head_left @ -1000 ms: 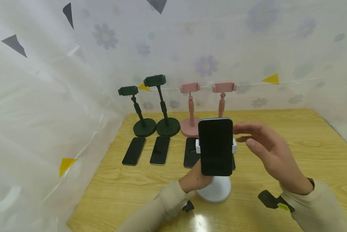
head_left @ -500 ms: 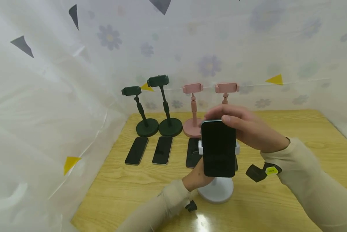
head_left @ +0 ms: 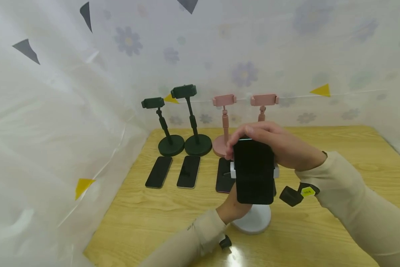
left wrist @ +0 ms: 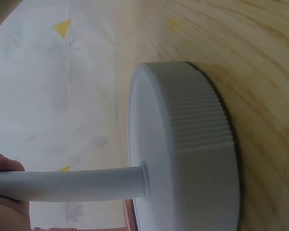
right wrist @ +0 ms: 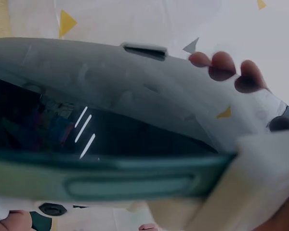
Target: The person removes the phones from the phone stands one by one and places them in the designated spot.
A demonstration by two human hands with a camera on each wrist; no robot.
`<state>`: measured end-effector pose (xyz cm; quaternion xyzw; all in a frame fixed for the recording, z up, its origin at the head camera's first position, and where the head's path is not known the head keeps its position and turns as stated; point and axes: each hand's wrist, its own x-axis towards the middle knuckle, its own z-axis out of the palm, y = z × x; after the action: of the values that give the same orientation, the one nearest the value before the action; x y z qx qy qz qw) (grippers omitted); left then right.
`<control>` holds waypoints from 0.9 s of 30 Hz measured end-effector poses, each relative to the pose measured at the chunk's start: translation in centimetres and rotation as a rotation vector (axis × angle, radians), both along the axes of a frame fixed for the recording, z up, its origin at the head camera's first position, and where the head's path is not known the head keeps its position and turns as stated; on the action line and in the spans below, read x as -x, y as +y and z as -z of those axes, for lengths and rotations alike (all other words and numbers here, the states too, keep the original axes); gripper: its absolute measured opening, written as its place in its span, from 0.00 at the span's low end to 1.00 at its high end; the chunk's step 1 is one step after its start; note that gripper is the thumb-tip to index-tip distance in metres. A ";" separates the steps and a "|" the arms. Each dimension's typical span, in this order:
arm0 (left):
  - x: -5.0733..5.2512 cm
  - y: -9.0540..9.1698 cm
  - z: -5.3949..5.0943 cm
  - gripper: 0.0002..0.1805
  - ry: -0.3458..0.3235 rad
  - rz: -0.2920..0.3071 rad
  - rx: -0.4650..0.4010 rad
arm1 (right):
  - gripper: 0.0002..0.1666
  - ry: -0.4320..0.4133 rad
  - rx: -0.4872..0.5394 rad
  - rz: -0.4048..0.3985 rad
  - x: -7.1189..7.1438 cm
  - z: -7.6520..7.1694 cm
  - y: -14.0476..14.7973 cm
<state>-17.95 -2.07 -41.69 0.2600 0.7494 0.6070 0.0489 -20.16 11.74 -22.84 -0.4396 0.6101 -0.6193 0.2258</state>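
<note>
A dark-screened phone (head_left: 253,174) sits upright in the clamp of a white phone stand (head_left: 253,220), whose round base rests on the table. Behind the phone, my left hand (head_left: 235,207) grips the stand's pole (left wrist: 86,185); the left wrist view shows its fingers curled round it. My right hand (head_left: 280,144) holds the phone's upper part, fingers wrapped over the top edge and thumb along the right of it. In the right wrist view its fingertips (right wrist: 224,67) lie at the far edge of the screen, and the white clamp (right wrist: 255,168) covers the near side.
Two dark green phone stands (head_left: 171,144) and two pink ones (head_left: 225,124) line the back of the wooden table (head_left: 146,222). Dark phones (head_left: 189,171) lie flat before them, some partly hidden by my hands. A pale flowered curtain (head_left: 200,44) hangs behind.
My right hand has come from beside the phone up onto its top and now holds it there. The left hand keeps its grip on the pole. The view has shifted slightly.
</note>
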 end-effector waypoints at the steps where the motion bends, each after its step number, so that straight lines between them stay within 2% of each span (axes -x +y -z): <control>1: 0.0 0.1 0.1 0.14 0.048 -0.016 0.020 | 0.24 -0.008 0.018 -0.003 0.0 0.0 -0.1; 2: -0.1 0.1 0.2 0.14 0.052 -0.023 -0.013 | 0.24 -0.015 0.035 -0.008 0.0 0.1 -0.2; 4: -0.3 0.4 0.5 0.13 0.114 -0.055 -0.036 | 0.25 -0.024 0.066 -0.009 0.1 0.3 -0.4; 5: -0.3 0.7 0.7 0.12 0.124 -0.060 -0.087 | 0.26 -0.024 0.080 -0.010 0.1 0.4 -0.5; 8: -0.4 1.4 1.2 0.08 0.275 -0.128 -0.101 | 0.26 -0.042 0.099 0.008 0.0 0.5 -0.6; 10: -0.4 1.7 1.3 0.06 0.394 -0.187 -0.062 | 0.26 -0.052 0.106 0.028 0.1 0.6 -0.6; 11: -0.3 1.8 1.4 0.06 0.428 -0.199 -0.064 | 0.26 -0.055 0.103 0.042 0.0 0.5 -0.6; 12: -0.3 1.8 1.4 0.05 0.486 -0.230 -0.030 | 0.26 -0.049 0.102 0.054 0.0 0.5 -0.6; 13: -0.2 1.8 1.4 0.05 0.509 -0.232 -0.030 | 0.26 -0.045 0.098 0.065 0.0 0.4 -0.6; 18: 0.1 1.8 1.6 0.05 0.597 -0.229 -0.035 | 0.25 -0.007 0.092 0.107 -0.2 0.3 -0.6; 22: 0.3 1.8 1.8 0.07 0.619 -0.220 -0.044 | 0.24 0.008 0.087 0.141 -0.4 0.1 -0.6; 27: 0.5 1.7 1.9 0.14 0.644 -0.208 -0.058 | 0.22 0.018 0.060 0.184 -0.6 -0.2 -0.7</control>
<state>-18.42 -0.38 -43.63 0.3619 0.7314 0.5163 -0.2599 -19.57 11.08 -22.67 -0.3937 0.6312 -0.6514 0.1491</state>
